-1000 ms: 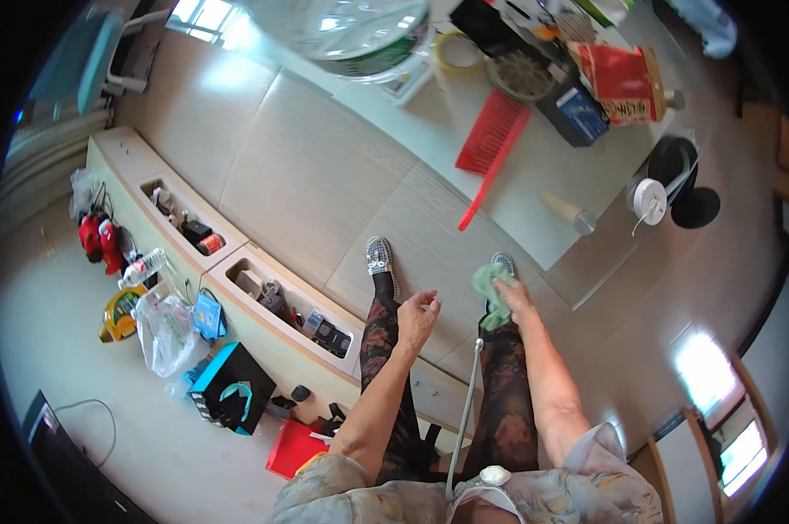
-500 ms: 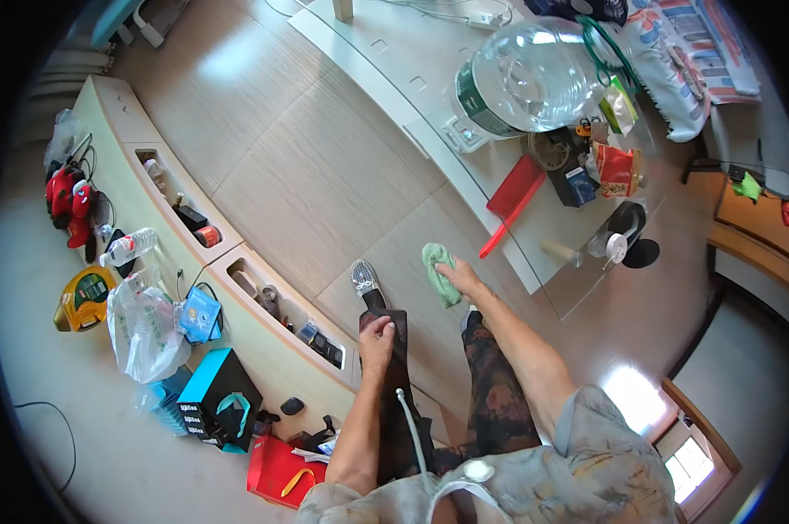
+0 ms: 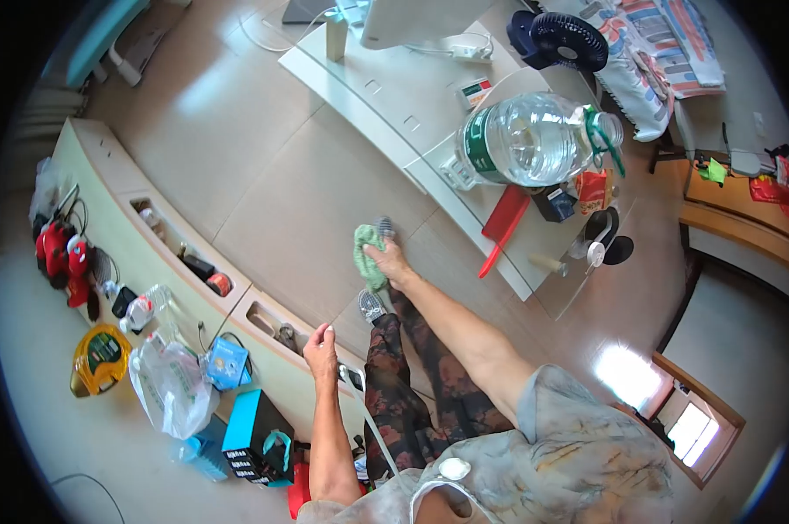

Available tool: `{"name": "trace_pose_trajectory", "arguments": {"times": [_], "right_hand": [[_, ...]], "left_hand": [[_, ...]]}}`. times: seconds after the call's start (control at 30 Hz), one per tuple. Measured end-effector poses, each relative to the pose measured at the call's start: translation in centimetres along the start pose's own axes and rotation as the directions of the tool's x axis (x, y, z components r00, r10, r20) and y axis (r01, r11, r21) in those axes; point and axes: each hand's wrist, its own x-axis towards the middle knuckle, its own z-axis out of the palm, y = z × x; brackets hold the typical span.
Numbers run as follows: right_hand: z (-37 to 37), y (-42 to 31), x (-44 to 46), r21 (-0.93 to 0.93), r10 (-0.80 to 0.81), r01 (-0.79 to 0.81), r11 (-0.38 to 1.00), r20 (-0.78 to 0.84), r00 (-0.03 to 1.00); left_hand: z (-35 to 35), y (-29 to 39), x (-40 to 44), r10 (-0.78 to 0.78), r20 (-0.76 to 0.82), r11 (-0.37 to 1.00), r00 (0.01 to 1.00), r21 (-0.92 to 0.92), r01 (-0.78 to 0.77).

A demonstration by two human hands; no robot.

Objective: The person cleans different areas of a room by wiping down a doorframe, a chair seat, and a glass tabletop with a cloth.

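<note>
My right hand (image 3: 391, 265) is closed around a crumpled light green cloth (image 3: 368, 255) and holds it out in front of me, above the floor. Part of one patterned shoe shows behind the cloth. My left hand (image 3: 321, 351) hangs beside the long pale cabinet (image 3: 180, 281), close to its front recess (image 3: 272, 323). Its fingers are curled in, and I see nothing in them. Below my hands are my dark flowered trousers (image 3: 429, 358) and my other shoe (image 3: 371, 305).
On the cabinet lie a yellow bottle (image 3: 100, 360), a white plastic bag (image 3: 174, 389) and a black-and-blue box (image 3: 257, 437). At right, a glass-topped table (image 3: 412, 131) bears a large water jug (image 3: 534, 140) and a red dustpan (image 3: 505, 223). Beyond is a dark fan (image 3: 560, 42).
The cloth in my right hand has swung left across my front. My left hand has moved left and slightly down, towards the cabinet. My feet and the view have shifted.
</note>
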Motion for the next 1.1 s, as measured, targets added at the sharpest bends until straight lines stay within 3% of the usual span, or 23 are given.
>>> {"name": "trace_pose_trajectory", "arguments": {"times": [0.03, 0.1, 0.23, 0.33, 0.4, 0.47, 0.57, 0.7, 0.77, 0.87, 0.97, 1.03, 1.1], "right_hand": [[0.5, -0.3, 0.9, -0.174, -0.042, 0.024, 0.984, -0.101, 0.994], [2.2, -2.0, 3.4, -0.505, -0.174, 0.025, 0.863, -0.249, 0.953], [2.9, -6.6, 7.5, -0.436, -0.064, -0.046, 0.899, -0.236, 0.970], [1.7, -7.0, 12.4, -0.488, -0.128, -0.066, 0.870, -0.353, 0.927], [1.2, -9.0, 14.0, -0.546, -0.205, -0.048, 0.836, -0.392, 0.897], [0.5, -9.7, 16.5, -0.570, -0.253, -0.048, 0.820, -0.437, 0.863], [-0.3, -9.6, 20.4, -0.588, -0.330, -0.016, 0.809, -0.475, 0.816], [-1.8, -9.8, 25.4, -0.766, -0.559, 0.046, 0.641, -0.425, 0.712], [-2.7, -9.9, 27.8, -0.863, -0.720, 0.008, 0.505, -0.416, 0.555], [-3.7, -11.6, 30.2, -0.725, -0.538, -0.328, 0.606, -0.677, 0.502], [-1.0, -14.8, 33.4, -0.322, -0.130, -0.617, 0.718, -0.933, 0.334], [-0.5, -14.7, 37.6, -0.362, -0.230, -0.582, 0.728, -0.929, 0.291], [1.4, -14.4, 39.8, -0.455, -0.352, -0.553, 0.698, -0.890, 0.288]], "left_hand": [[0.0, 1.7, 0.2, -0.094, 0.031, 0.995, 0.995, -0.029, 0.095], [0.2, 4.0, 1.4, -0.099, 0.027, 0.995, 0.995, -0.004, 0.099], [2.1, 6.1, 5.1, 0.042, 0.018, 0.999, 0.999, 0.007, -0.043], [5.2, 10.2, 7.6, 0.085, 0.073, 0.993, 0.994, -0.087, -0.079], [7.0, 12.8, 8.6, 0.142, 0.091, 0.986, 0.986, -0.101, -0.133], [8.6, 14.9, 9.3, 0.077, 0.140, 0.979, 0.987, -0.198, -0.048], [9.9, 16.5, 10.8, 0.023, 0.223, 0.988, 0.975, -0.155, 0.012], [11.0, 15.3, 14.5, 0.065, 0.321, 0.996, 0.945, -0.078, -0.043], [10.8, 14.9, 17.1, 0.020, 0.387, 0.996, 0.922, 0.068, -0.051], [9.6, 14.5, 19.9, -0.071, 0.468, 0.990, 0.881, 0.143, 0.004], [7.7, 13.0, 23.1, -0.087, 0.488, 0.975, 0.868, 0.222, -0.028], [6.5, 13.1, 24.9, -0.182, 0.477, 0.931, 0.860, 0.366, -0.006], [6.7, 14.5, 26.2, -0.096, 0.482, 0.936, 0.871, 0.341, -0.085]]}}
